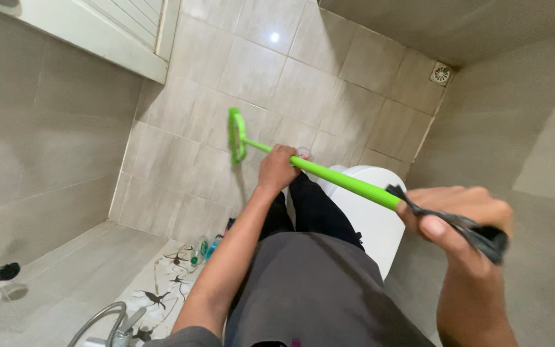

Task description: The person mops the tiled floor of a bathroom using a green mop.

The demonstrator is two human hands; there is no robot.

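Hands both on a long-handled green brush point(329, 175), seen from above in a tiled bathroom. Left hand point(276, 168) grips the green shaft partway down, fingers clenched around it. Right hand point(458, 217) holds the black upper end of the handle, fingers wrapped tight about it. Brush head point(236, 134) sits low against the beige tiled floor point(252, 71), well ahead of the person's dark trousers. White toilet point(370, 215) just beneath the shaft. Round floor drain point(440, 74) in the far corner. Chrome tap point(115, 324) and small bottles point(205, 248) near the lower left.
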